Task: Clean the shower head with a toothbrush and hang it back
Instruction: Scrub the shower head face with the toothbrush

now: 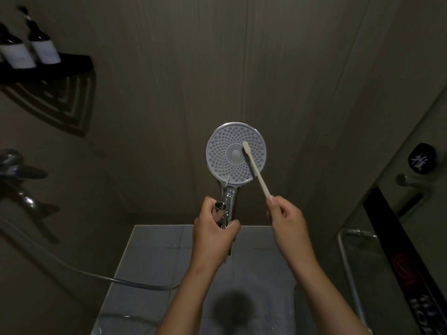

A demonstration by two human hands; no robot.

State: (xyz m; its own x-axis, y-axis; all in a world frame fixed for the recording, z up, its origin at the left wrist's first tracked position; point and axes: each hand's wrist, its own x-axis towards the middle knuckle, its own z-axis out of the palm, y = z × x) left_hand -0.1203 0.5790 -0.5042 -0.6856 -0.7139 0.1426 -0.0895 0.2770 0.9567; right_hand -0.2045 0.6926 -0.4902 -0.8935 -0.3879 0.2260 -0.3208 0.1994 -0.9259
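A round chrome shower head (225, 153) with a pale grey nozzle face points up toward me at the centre of the view. My left hand (212, 233) grips its chrome handle from below. My right hand (285, 218) pinches the end of a cream toothbrush (256, 172) whose bristle end rests on the nozzle face, right of its centre. The metal hose (101, 276) runs from under my left hand away to the left.
A chrome tap fitting (21, 175) juts from the left wall. Above it a dark corner shelf (48, 68) carries two dark bottles (29, 49). A glass door with a chrome handle (348, 267) and a black knob (422, 160) stands at the right. Grey floor tiles (154, 257) lie below.
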